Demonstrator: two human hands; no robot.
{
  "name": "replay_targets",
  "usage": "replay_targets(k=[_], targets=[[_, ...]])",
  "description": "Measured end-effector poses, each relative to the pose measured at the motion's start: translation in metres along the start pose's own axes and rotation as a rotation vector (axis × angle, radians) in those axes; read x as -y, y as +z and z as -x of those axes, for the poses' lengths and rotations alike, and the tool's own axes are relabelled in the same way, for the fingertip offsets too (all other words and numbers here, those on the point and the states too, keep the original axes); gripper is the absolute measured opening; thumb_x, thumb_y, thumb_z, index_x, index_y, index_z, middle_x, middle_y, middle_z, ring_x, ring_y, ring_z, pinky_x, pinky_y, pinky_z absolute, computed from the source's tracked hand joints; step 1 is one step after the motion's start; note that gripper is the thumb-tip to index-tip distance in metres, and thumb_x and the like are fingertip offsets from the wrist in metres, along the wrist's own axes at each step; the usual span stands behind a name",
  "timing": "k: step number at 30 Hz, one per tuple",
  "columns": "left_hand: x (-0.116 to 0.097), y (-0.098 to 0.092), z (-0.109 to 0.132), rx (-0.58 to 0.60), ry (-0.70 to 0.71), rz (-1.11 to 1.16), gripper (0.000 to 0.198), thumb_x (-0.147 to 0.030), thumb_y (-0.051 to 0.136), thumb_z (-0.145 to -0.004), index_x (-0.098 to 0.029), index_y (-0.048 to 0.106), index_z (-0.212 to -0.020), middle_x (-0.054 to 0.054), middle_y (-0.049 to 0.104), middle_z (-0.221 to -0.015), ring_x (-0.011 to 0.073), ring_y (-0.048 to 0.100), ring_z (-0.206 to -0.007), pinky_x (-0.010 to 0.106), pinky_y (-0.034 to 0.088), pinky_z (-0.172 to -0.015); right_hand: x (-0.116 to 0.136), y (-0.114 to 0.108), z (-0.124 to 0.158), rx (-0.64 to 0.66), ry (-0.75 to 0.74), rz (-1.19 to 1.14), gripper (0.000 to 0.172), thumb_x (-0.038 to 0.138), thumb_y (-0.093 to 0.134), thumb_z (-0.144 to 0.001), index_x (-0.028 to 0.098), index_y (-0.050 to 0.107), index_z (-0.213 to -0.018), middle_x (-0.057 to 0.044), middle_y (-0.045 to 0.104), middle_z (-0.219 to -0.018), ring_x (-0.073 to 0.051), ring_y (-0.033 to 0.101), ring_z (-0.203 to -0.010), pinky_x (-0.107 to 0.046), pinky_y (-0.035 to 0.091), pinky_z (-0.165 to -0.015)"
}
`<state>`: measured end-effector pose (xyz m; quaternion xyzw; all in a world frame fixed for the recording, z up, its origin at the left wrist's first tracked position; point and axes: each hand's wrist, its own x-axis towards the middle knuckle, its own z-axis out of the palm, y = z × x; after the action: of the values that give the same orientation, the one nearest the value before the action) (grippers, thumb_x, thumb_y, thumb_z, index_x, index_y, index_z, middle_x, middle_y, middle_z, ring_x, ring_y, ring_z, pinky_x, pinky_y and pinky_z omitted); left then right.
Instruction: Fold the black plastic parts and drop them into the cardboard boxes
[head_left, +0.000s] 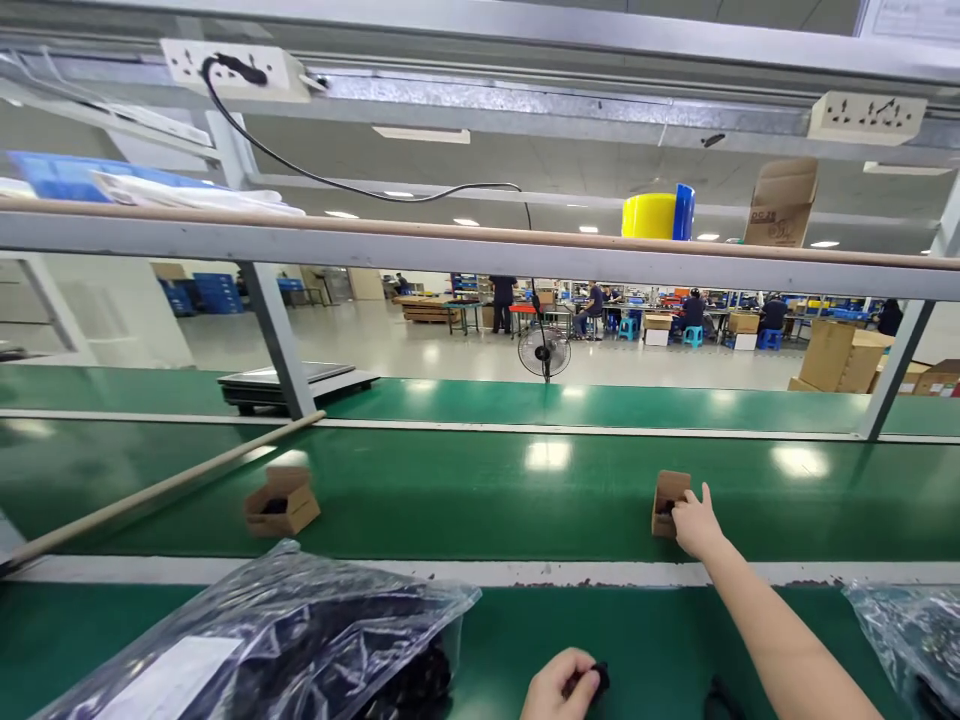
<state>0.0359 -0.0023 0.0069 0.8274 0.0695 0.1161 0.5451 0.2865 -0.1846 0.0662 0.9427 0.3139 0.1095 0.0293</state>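
Observation:
At the bottom of the head view, my left hand (562,685) pinches a small black part (601,679) between thumb and fingers. My right hand (697,522) reaches out over the green belt to a small open cardboard box (663,492). Its fingertips dip into the box, where something dark shows. One finger sticks up, and what the others grip is hidden. Left of my left hand lies a large clear plastic bag (300,640) full of black parts. A black item (721,700) rests near my right forearm, cut off by the lower edge.
Another small open box (282,503) with black contents sits on the belt (465,490) at left. A wooden rod (172,490) lies slanted across the belt. Beyond stands a flat scale (292,385) by a metal post. At right is another plastic bag (919,630). A shelf rail (480,245) crosses above.

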Motion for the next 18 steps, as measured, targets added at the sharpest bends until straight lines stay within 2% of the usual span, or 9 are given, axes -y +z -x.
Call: replay_targets(k=[2,4,6,7,9,12,14,16,18], targets=[[-0.022,-0.004,-0.006,-0.051,0.009,0.039,0.023,-0.036,0.049,-0.076,-0.017,0.056,-0.067,0.002,0.056,-0.065,0.0161,0.050,-0.063,0.024,0.039,-0.060,0.008,-0.008,0.011,-0.045,0.032,-0.014,0.037,0.006,0.042,-0.076,0.013,0.065,-0.104,-0.014,0.059,-0.117,-0.030,0.031,-0.127,-0.057,-0.001,-0.107],[-0.047,-0.008,-0.022,-0.066,0.067,0.004,0.020,-0.032,0.049,-0.076,-0.016,0.058,-0.067,0.002,0.057,-0.065,0.0161,0.051,-0.064,0.024,0.039,-0.061,0.020,-0.012,0.031,-0.103,0.127,-0.031,0.048,0.004,0.040,-0.075,0.009,0.056,-0.119,-0.014,0.042,-0.136,-0.031,0.018,-0.133,-0.058,0.001,-0.107],[-0.069,-0.007,-0.050,-0.074,0.110,-0.095,0.019,-0.027,0.048,-0.078,-0.016,0.059,-0.067,0.001,0.058,-0.064,0.0157,0.052,-0.064,0.024,0.040,-0.061,0.039,-0.009,0.063,-0.182,0.239,-0.063,0.053,0.004,0.038,-0.074,0.008,0.050,-0.126,-0.013,0.034,-0.142,-0.032,0.017,-0.134,-0.057,0.007,-0.107],[-0.077,-0.005,-0.067,-0.100,0.129,-0.167,0.019,-0.025,0.047,-0.079,-0.016,0.059,-0.067,0.000,0.057,-0.064,0.0153,0.053,-0.063,0.024,0.041,-0.061,0.050,-0.005,0.081,-0.227,0.264,-0.088,0.052,0.005,0.037,-0.075,0.010,0.051,-0.125,-0.011,0.036,-0.141,-0.031,0.019,-0.133,-0.055,0.010,-0.107],[-0.088,0.005,-0.104,-0.150,0.151,-0.220,0.016,-0.020,0.048,-0.079,-0.016,0.059,-0.068,0.001,0.058,-0.070,0.0154,0.054,-0.069,0.025,0.042,-0.066,0.073,0.009,0.119,-0.302,0.226,-0.129,0.045,0.011,0.036,-0.081,0.017,0.055,-0.121,-0.007,0.038,-0.140,-0.030,0.021,-0.133,-0.055,0.013,-0.107],[-0.093,0.023,-0.154,-0.236,0.162,-0.301,0.010,-0.014,0.055,-0.077,-0.017,0.060,-0.070,0.004,0.057,-0.086,0.0187,0.052,-0.090,0.030,0.040,-0.084,0.098,0.035,0.160,-0.390,0.185,-0.180,0.041,0.016,0.038,-0.082,0.025,0.057,-0.117,-0.004,0.040,-0.139,-0.033,0.026,-0.131,-0.059,0.014,-0.105],[-0.090,0.033,-0.179,-0.284,0.131,-0.354,0.007,-0.012,0.056,-0.076,-0.017,0.061,-0.074,0.006,0.054,-0.095,0.0228,0.047,-0.101,0.035,0.036,-0.092,0.104,0.047,0.170,-0.407,0.149,-0.206,0.039,0.015,0.040,-0.080,0.027,0.060,-0.112,-0.003,0.043,-0.137,-0.033,0.030,-0.129,-0.060,0.015,-0.104],[-0.085,0.035,-0.193,-0.314,0.090,-0.392,0.016,-0.006,0.055,-0.074,-0.017,0.062,-0.084,0.009,0.052,-0.102,0.0263,0.044,-0.106,0.040,0.035,-0.093,0.102,0.051,0.169,-0.413,0.108,-0.224,0.038,0.014,0.041,-0.080,0.027,0.060,-0.111,-0.003,0.046,-0.135,-0.033,0.032,-0.127,-0.059,0.014,-0.105],[-0.080,0.032,-0.197,-0.322,0.074,-0.412,0.034,0.000,0.050,-0.072,-0.016,0.059,-0.100,0.011,0.049,-0.108,0.0277,0.042,-0.109,0.041,0.036,-0.093,0.098,0.050,0.164,-0.433,0.087,-0.240,0.038,0.014,0.041,-0.081,0.027,0.058,-0.112,-0.003,0.047,-0.134,-0.032,0.033,-0.127,-0.058,0.013,-0.106]])
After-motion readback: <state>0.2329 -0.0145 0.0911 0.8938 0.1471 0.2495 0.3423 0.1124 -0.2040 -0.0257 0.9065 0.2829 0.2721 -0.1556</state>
